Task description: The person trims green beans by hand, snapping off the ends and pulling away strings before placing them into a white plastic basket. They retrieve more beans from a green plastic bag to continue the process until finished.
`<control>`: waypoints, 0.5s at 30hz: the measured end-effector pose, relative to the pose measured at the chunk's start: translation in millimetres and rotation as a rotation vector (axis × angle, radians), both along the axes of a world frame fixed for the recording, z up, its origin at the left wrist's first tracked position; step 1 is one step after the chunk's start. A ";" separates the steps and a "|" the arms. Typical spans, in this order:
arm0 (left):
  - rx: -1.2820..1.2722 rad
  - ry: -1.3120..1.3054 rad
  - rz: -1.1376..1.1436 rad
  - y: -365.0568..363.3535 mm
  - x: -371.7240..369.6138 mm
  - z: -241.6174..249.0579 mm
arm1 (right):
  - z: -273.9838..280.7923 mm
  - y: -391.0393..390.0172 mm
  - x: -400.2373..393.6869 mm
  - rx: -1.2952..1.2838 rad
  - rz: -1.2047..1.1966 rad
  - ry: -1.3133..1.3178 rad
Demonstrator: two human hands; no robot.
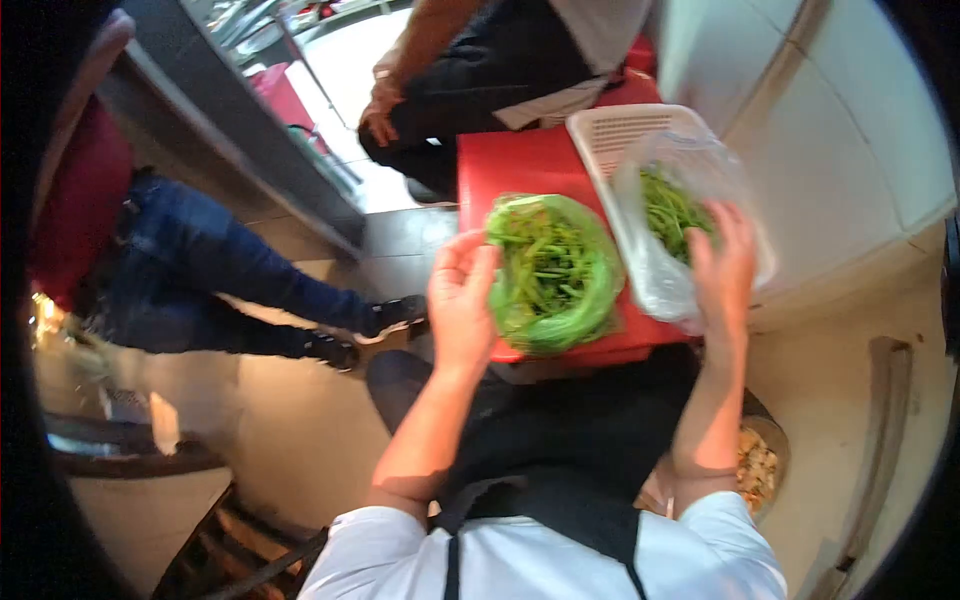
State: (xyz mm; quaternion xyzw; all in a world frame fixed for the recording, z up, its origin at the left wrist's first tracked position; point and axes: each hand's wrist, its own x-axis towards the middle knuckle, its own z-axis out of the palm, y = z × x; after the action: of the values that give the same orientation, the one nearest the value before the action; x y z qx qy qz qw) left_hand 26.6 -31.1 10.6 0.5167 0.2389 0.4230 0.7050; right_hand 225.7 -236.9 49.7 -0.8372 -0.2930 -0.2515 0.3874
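Observation:
A green plastic bag (605, 290) full of cut green stems (555, 268) sits on a red stool or table (515, 165). At the bag's left rim is my left hand (463, 300), its thumb and fingers closed on the edge. To the right, a clear plastic bag (660, 292) with more green stems (668, 205) lies in a white perforated basket (600, 130). My right hand (728, 262) is over that clear bag's right side, fingers and thumb apart and touching its opening. Nothing shows between those fingers.
A seated person (490, 90) is across the red surface. Another person in jeans (220, 250) stands at left. A white tiled wall (830, 130) rises at right. Beside my right leg, a container (762, 465) holds pale scraps on the floor.

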 end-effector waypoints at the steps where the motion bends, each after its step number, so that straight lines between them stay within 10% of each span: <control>1: -0.012 -0.050 -0.009 1.6 -1.3 -0.4 | -4.6 7.2 -9.8 0.011 -0.024 -0.024; 9: 0.383 -0.190 -0.007 8.1 -6.5 49.4 | 6.1 26.6 -75.0 0.216 0.403 -0.065; 12: 0.767 0.474 -0.201 13.7 6.9 51.2 | -3.8 41.6 -69.8 0.052 0.485 0.118; 15: 0.795 0.519 -0.194 14.9 10.8 22.4 | -28.9 59.5 -59.3 -0.084 0.566 0.066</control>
State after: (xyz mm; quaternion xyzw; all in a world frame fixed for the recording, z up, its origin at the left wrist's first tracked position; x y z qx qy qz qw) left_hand 37.4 -16.2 33.1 0.8544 0.1776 0.2709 0.4063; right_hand 166.3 -177.5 20.7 -0.7452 -0.5123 -0.0936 0.4165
